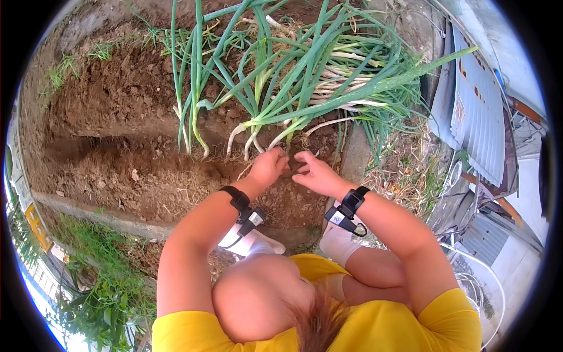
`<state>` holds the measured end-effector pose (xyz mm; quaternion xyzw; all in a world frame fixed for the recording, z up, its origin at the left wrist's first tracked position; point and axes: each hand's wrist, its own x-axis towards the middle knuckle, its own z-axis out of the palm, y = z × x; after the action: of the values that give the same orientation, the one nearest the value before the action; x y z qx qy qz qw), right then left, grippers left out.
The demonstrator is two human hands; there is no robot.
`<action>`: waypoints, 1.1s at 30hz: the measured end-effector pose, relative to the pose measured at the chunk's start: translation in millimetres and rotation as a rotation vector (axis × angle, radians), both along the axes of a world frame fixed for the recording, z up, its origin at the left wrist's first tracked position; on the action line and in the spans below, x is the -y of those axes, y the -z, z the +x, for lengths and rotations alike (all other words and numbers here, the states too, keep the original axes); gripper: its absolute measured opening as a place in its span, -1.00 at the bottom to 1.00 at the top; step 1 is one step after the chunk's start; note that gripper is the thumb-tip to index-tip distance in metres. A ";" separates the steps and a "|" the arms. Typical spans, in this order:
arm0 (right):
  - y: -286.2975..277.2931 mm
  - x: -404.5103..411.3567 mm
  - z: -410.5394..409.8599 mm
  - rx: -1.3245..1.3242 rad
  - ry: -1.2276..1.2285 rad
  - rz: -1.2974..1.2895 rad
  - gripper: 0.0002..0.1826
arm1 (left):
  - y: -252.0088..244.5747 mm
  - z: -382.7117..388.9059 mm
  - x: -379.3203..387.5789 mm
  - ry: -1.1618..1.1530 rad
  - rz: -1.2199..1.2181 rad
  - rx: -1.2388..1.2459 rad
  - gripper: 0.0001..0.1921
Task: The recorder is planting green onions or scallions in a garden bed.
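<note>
Several green onion plants (239,130) stand or lean in a row along a furrow in brown soil (145,189), their white stem ends in the dirt. My left hand (270,165) is low at the soil beside the white bases at the row's right part; its fingers are bent and partly hidden, so a hold cannot be made out. Just right of it, my right hand (314,171) hovers over the soil with thumb and fingers apart, holding nothing. Beyond my hands lies a heap of loose green onions (352,83), white stems and long leaves crossing.
A concrete edging (356,154) runs along the bed's right side, with dry plant scraps past it. Corrugated metal sheets (479,105) lean at the right. A low concrete border (110,220) and green weeds (105,273) are at the near left. A white hose (495,277) curves at the lower right.
</note>
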<state>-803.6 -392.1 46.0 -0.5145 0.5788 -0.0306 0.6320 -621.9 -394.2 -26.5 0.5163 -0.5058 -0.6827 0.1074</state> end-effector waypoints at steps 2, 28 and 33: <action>3.4 -3.0 6.0 -0.071 0.034 -0.028 -0.67 | 1.7 -6.2 -1.9 -0.117 0.165 -0.134 -0.83; -0.9 10.2 14.0 -0.125 -0.218 -0.463 -0.68 | -19.3 4.6 -12.0 0.013 -0.249 0.056 -0.85; -3.8 16.1 7.3 -0.257 -0.377 -0.524 -0.85 | -30.0 -3.5 -12.4 -0.071 -0.145 -0.067 -0.81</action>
<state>-796.3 -408.2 49.9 -0.7567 0.5211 0.0042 0.3948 -625.4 -381.9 3.5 0.5017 -0.5312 -0.6570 0.1854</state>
